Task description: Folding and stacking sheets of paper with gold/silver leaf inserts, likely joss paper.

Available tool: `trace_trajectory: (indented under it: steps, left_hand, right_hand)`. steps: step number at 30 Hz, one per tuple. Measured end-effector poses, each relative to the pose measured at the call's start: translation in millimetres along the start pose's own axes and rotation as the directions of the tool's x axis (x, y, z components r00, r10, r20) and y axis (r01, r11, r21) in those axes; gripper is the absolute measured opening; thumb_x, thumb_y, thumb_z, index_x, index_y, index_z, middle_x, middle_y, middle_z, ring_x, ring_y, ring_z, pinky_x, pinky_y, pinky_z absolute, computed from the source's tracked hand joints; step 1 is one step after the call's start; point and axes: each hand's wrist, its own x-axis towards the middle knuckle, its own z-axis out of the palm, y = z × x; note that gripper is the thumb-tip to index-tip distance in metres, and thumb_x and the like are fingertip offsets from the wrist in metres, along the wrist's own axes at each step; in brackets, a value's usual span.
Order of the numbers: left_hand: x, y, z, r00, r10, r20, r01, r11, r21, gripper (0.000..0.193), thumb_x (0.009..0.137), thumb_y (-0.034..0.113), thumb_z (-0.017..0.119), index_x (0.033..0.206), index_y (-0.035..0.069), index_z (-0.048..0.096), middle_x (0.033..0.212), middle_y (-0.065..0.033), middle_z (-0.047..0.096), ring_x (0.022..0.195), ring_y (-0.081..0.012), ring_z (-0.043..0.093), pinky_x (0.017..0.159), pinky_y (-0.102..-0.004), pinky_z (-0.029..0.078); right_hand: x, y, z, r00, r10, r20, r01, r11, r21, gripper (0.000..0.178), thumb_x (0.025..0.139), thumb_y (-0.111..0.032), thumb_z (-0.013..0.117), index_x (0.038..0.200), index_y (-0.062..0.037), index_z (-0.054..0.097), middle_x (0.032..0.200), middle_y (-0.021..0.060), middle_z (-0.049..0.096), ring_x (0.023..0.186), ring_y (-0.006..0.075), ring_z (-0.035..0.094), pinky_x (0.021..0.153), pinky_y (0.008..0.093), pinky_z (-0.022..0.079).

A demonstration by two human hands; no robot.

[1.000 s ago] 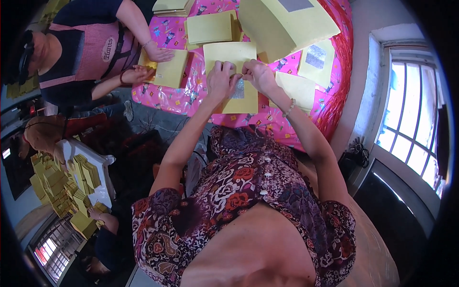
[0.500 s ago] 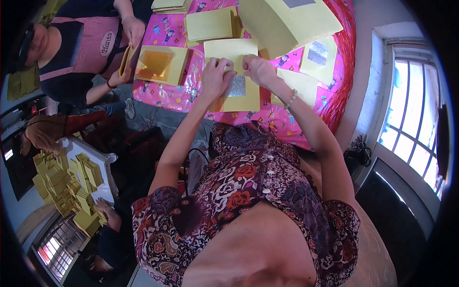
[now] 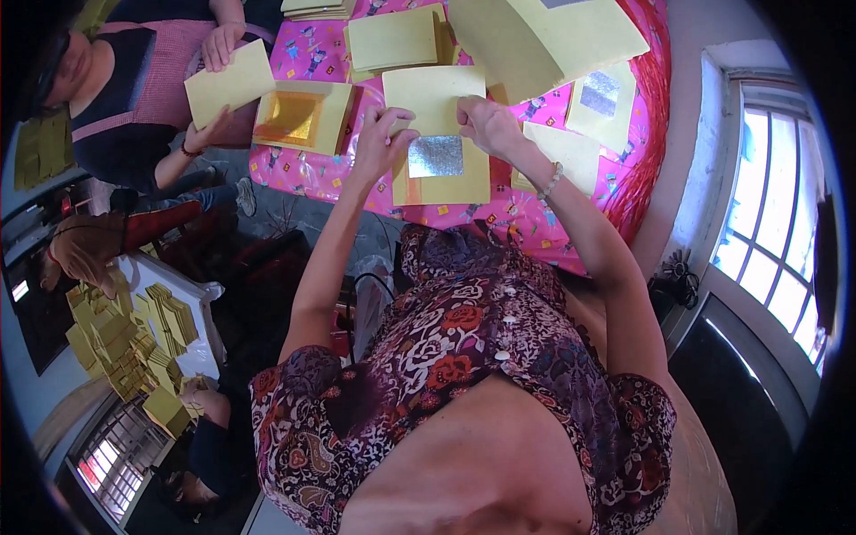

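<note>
My left hand [image 3: 383, 143] has thumb and fingertips brought together at the left edge of a yellow paper sheet [image 3: 434, 87]. Pinched at the right side of the same sheet is my right hand [image 3: 495, 131], which wears a beaded bracelet. A shiny silver foil rectangle [image 3: 436, 158] lies just below my fingers, on another yellow sheet [image 3: 459, 191] whose lower part shows. My fingertips partly hide the sheet's edges. To the left lies a yellow stack topped with an orange-gold foil square [image 3: 292, 117].
A pink patterned cloth [image 3: 374, 183] covers the table. Yellow stacks [image 3: 392, 38] and a large curved stack [image 3: 544, 45] lie beyond; a silver-foiled sheet [image 3: 599, 94] and red strands [image 3: 657, 116] are at right. A co-worker's hand [image 3: 223, 46] holds yellow paper at left.
My left hand has shifted left, baring more of the silver foil. My right hand has moved slightly right. The co-worker has turned the yellow paper so its broad face shows.
</note>
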Motion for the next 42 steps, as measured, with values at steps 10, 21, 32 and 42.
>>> trace_trajectory:
  steps: [10,21,32,42]
  left_hand:
    - [-4.9,-24.3,-18.6,0.983,0.018,0.181,0.036,0.957,-0.288,0.03,0.089,0.008,0.064,0.118,0.014,0.068,0.086,-0.0029,0.046,0.078,-0.0143,0.047,0.069,-0.0259,0.041]
    - [-6.4,-45.1,-7.3,0.968,-0.064,0.241,0.173,0.87,-0.461,0.026,0.091,0.011,0.064,0.116,0.01,0.07,0.079,0.0011,0.045,0.077,-0.0104,0.045,0.07,-0.0245,0.038]
    - [1.5,-44.1,4.5,0.955,-0.084,0.283,0.216,0.852,-0.477,0.025,0.091,0.008,0.063,0.116,0.007,0.069,0.084,0.0,0.052,0.078,-0.0077,0.049,0.067,-0.0219,0.04]
    - [5.5,-41.9,28.7,0.939,-0.123,0.32,0.28,0.813,-0.51,0.026,0.092,0.011,0.062,0.118,0.007,0.068,0.088,0.0011,0.056,0.077,-0.0062,0.049,0.067,-0.0213,0.041]
  right_hand:
    - [1.9,-1.6,-5.5,0.999,0.004,0.054,-0.005,1.0,0.02,0.023,0.077,-0.014,0.073,0.091,-0.0058,0.056,0.095,0.0121,0.062,0.09,0.0335,0.063,0.076,0.0435,0.05]
    - [-4.9,4.9,2.3,1.0,-0.021,0.006,0.021,0.999,0.028,0.024,0.081,-0.021,0.072,0.094,-0.0053,0.058,0.097,0.0122,0.062,0.089,0.0331,0.064,0.074,0.042,0.052]
    - [-0.7,-16.5,16.4,0.972,0.173,-0.159,-0.206,0.953,-0.224,0.058,0.074,-0.051,0.074,0.105,-0.0041,0.059,0.1,0.015,0.064,0.091,0.0303,0.068,0.073,0.0406,0.056]
    - [-27.6,38.6,14.9,0.968,0.167,-0.189,-0.15,0.984,0.1,0.035,0.078,-0.031,0.074,0.094,-0.0061,0.055,0.095,0.0127,0.059,0.086,0.0336,0.064,0.073,0.0426,0.052]
